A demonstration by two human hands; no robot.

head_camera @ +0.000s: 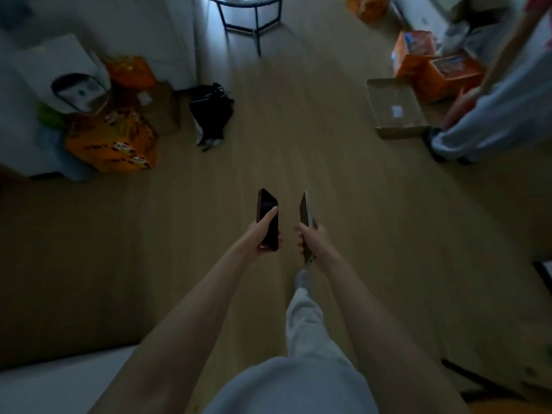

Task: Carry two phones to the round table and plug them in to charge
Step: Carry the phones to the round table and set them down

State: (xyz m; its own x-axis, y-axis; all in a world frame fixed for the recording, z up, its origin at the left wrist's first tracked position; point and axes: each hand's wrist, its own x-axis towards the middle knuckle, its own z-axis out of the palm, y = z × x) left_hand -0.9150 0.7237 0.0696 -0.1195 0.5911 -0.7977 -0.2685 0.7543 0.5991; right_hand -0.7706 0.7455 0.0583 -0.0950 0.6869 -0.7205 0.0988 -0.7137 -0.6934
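- Two phones sit mid-frame, one in each of my hands, apart from each other.
- My left hand is closed around the dark phone, thumb lying across its screen.
- My right hand grips the lighter phone, seen nearly edge-on.
- The round table stands at the top centre, across bare wooden floor.
- Orange boxes clutter the upper left.
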